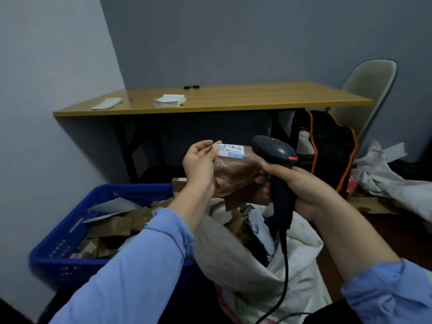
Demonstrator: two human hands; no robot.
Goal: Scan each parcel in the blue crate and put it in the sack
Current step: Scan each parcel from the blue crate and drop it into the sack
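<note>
My left hand (199,163) pinches the upper left corner of a brown parcel (236,177) beside its white barcode label (231,150), holding it up above the sack. My right hand (301,185) grips the handle of a black barcode scanner (275,153); its fingertips also touch the parcel's right edge. The scanner's head sits just right of the label. Below, the open white sack (289,267) holds several parcels. The blue crate (70,239) at lower left is filled with several brown and grey parcels.
A wooden table (233,99) stands behind with paper stacks (169,101) on it. A black and orange bag (327,148) and a beige chair (367,90) are at the right. Crumpled white sacks (385,178) lie on the floor at far right. The scanner's cable (284,277) hangs down over the sack.
</note>
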